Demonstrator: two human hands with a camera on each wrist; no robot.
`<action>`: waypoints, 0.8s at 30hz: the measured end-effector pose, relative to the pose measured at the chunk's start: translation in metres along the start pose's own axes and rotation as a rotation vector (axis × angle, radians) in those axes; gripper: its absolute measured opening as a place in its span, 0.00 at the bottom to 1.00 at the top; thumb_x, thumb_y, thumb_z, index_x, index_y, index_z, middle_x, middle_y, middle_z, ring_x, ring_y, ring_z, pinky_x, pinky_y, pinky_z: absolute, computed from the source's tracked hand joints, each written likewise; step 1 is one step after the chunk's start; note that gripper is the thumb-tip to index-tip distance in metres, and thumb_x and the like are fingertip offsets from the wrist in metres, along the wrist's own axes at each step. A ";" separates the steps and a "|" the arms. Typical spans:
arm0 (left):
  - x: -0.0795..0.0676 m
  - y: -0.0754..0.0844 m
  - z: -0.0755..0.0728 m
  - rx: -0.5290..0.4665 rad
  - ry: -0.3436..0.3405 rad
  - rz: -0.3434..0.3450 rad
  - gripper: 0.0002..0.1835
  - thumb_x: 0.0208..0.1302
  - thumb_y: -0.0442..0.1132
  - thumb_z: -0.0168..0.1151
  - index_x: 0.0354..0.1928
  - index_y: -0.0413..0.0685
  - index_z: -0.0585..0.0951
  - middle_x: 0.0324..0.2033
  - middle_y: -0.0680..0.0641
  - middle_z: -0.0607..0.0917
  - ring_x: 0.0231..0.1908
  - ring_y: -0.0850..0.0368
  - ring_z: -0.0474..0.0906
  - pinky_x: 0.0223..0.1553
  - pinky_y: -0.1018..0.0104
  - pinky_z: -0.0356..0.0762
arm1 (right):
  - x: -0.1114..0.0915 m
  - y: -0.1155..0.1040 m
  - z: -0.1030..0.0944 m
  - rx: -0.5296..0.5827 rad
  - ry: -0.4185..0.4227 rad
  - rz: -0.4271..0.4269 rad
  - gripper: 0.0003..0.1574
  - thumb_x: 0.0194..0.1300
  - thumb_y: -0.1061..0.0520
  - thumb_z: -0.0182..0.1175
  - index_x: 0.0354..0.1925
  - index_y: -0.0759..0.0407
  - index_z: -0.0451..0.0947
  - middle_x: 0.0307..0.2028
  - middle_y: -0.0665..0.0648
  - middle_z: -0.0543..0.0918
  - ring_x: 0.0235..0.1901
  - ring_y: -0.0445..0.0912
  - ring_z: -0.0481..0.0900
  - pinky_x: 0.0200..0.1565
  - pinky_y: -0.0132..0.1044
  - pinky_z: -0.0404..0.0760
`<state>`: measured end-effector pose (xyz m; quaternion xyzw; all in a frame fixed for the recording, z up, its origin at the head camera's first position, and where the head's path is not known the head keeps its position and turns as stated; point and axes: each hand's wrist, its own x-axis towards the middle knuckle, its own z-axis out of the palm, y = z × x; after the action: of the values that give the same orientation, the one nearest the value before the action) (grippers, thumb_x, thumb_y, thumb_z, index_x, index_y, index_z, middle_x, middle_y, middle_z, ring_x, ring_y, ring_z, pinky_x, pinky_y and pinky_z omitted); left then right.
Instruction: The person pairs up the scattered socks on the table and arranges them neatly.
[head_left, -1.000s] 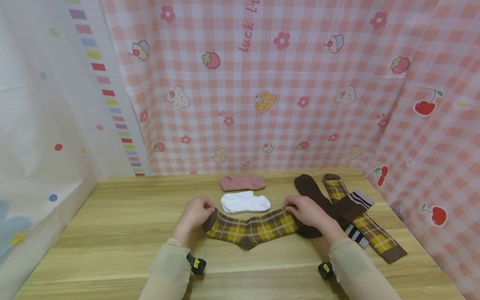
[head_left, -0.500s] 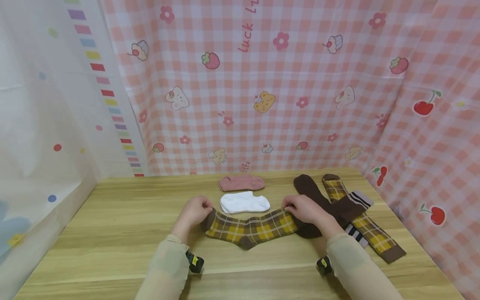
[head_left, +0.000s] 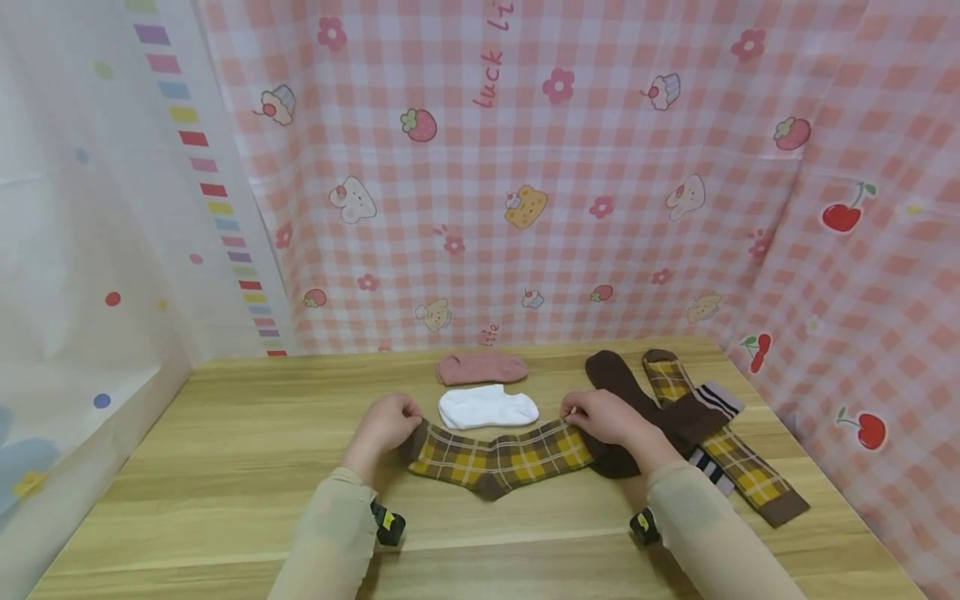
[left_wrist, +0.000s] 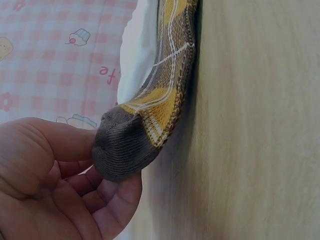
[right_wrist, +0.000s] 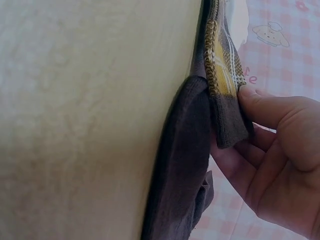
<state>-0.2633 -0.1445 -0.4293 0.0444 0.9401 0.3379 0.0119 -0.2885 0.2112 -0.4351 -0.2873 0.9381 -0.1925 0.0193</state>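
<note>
A yellow and brown plaid sock (head_left: 517, 460) stretches sideways between my two hands, its heel pointing toward me. My left hand (head_left: 388, 421) pinches the dark toe end; the left wrist view shows thumb and fingers on that brown toe (left_wrist: 122, 145). At the other end my right hand (head_left: 607, 417) pinches the brown cuff (right_wrist: 231, 120) between thumb and fingers. Just beyond the plaid sock lies a white ankle sock (head_left: 487, 407), with a pink sock (head_left: 482, 368) behind it. A dark brown sock (right_wrist: 182, 135) lies close beside the held cuff in the right wrist view.
On the right side of the wooden table (head_left: 247, 467) a second plaid sock (head_left: 750, 471) lies crossed with dark brown socks (head_left: 622, 379) that have striped cuffs (head_left: 722, 400). A pink checked cloth (head_left: 465, 167) hangs along the back and right.
Both hands keep their pinch on the plaid sock and barely move. The whole head view has shifted slightly.
</note>
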 end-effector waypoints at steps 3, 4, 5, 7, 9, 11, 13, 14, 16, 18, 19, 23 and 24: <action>0.001 0.000 0.000 0.002 0.004 0.005 0.05 0.64 0.30 0.63 0.29 0.41 0.81 0.28 0.48 0.80 0.32 0.52 0.75 0.39 0.56 0.76 | 0.000 0.001 0.000 -0.016 -0.004 -0.003 0.05 0.69 0.63 0.60 0.37 0.53 0.81 0.32 0.46 0.82 0.33 0.42 0.80 0.37 0.42 0.79; 0.001 -0.001 0.000 0.004 0.005 0.008 0.05 0.64 0.30 0.63 0.29 0.41 0.81 0.28 0.48 0.80 0.32 0.52 0.75 0.39 0.55 0.76 | 0.000 0.001 0.000 -0.020 -0.005 0.001 0.05 0.69 0.62 0.61 0.36 0.52 0.81 0.32 0.46 0.82 0.33 0.42 0.80 0.37 0.41 0.79; 0.001 -0.001 0.000 0.007 0.007 0.010 0.05 0.64 0.30 0.63 0.29 0.41 0.81 0.27 0.48 0.80 0.32 0.52 0.75 0.39 0.55 0.76 | 0.000 0.001 0.000 -0.024 -0.005 0.003 0.05 0.69 0.62 0.61 0.36 0.53 0.80 0.31 0.46 0.82 0.32 0.42 0.79 0.37 0.41 0.79; 0.001 -0.001 -0.001 0.012 0.009 0.013 0.05 0.63 0.29 0.63 0.29 0.41 0.80 0.27 0.48 0.80 0.32 0.52 0.75 0.39 0.55 0.76 | -0.001 0.002 0.000 -0.034 -0.005 0.012 0.04 0.69 0.60 0.62 0.36 0.52 0.80 0.31 0.45 0.82 0.31 0.41 0.79 0.36 0.41 0.78; 0.002 -0.002 -0.001 0.022 0.011 0.019 0.06 0.63 0.29 0.63 0.28 0.40 0.80 0.27 0.48 0.79 0.31 0.53 0.75 0.38 0.56 0.76 | -0.002 0.002 -0.001 -0.043 -0.002 0.022 0.03 0.68 0.59 0.62 0.35 0.53 0.80 0.30 0.45 0.82 0.30 0.40 0.78 0.36 0.41 0.78; 0.002 -0.002 -0.002 0.032 0.013 0.026 0.06 0.63 0.29 0.63 0.28 0.40 0.80 0.27 0.48 0.79 0.31 0.52 0.74 0.37 0.56 0.76 | -0.004 0.003 -0.002 -0.050 0.002 0.032 0.02 0.68 0.58 0.63 0.36 0.54 0.80 0.30 0.45 0.81 0.30 0.40 0.78 0.35 0.41 0.78; 0.002 -0.002 -0.002 0.037 0.014 0.024 0.06 0.63 0.29 0.63 0.28 0.41 0.80 0.26 0.48 0.79 0.31 0.52 0.74 0.37 0.56 0.76 | -0.006 0.004 -0.003 -0.059 0.003 0.047 0.03 0.68 0.57 0.64 0.37 0.55 0.80 0.30 0.46 0.81 0.30 0.41 0.78 0.35 0.41 0.78; 0.002 -0.002 -0.002 0.037 0.013 0.022 0.06 0.63 0.30 0.63 0.28 0.41 0.80 0.26 0.48 0.79 0.31 0.52 0.74 0.37 0.56 0.76 | -0.007 0.005 -0.003 -0.064 0.005 0.055 0.03 0.67 0.57 0.64 0.37 0.56 0.80 0.30 0.46 0.81 0.30 0.41 0.78 0.35 0.42 0.78; 0.002 -0.002 -0.001 0.034 0.012 0.013 0.06 0.63 0.30 0.63 0.28 0.41 0.80 0.26 0.48 0.79 0.31 0.53 0.74 0.37 0.56 0.76 | -0.009 0.006 -0.005 -0.072 0.002 0.075 0.04 0.67 0.57 0.64 0.38 0.56 0.80 0.31 0.46 0.81 0.30 0.41 0.78 0.36 0.42 0.78; 0.002 -0.003 -0.001 0.028 0.010 0.006 0.06 0.63 0.30 0.63 0.28 0.41 0.80 0.27 0.48 0.79 0.31 0.52 0.74 0.38 0.56 0.76 | -0.011 0.007 -0.006 -0.078 -0.002 0.095 0.04 0.68 0.56 0.64 0.39 0.55 0.80 0.31 0.47 0.81 0.30 0.41 0.78 0.35 0.42 0.78; 0.002 -0.003 -0.001 0.028 0.010 0.005 0.06 0.63 0.30 0.63 0.28 0.41 0.80 0.27 0.48 0.79 0.31 0.52 0.74 0.38 0.56 0.76 | -0.011 0.008 -0.007 -0.079 -0.002 0.103 0.04 0.68 0.56 0.64 0.39 0.55 0.80 0.31 0.47 0.81 0.30 0.41 0.77 0.35 0.43 0.78; 0.002 -0.004 -0.001 0.029 0.012 0.010 0.06 0.63 0.29 0.63 0.28 0.41 0.80 0.27 0.48 0.79 0.31 0.52 0.75 0.38 0.56 0.76 | -0.016 0.013 -0.009 -0.071 -0.006 0.131 0.03 0.69 0.57 0.62 0.40 0.55 0.80 0.29 0.47 0.81 0.28 0.41 0.76 0.33 0.41 0.77; 0.002 -0.004 -0.001 0.029 0.011 0.011 0.06 0.63 0.29 0.63 0.28 0.41 0.80 0.27 0.48 0.79 0.31 0.53 0.74 0.38 0.56 0.76 | -0.017 0.015 -0.010 -0.069 -0.006 0.132 0.02 0.69 0.57 0.62 0.40 0.55 0.80 0.29 0.47 0.81 0.27 0.40 0.76 0.32 0.41 0.77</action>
<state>-0.2658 -0.1477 -0.4308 0.0478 0.9447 0.3243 0.0042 -0.2831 0.2353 -0.4328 -0.2260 0.9610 -0.1577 0.0251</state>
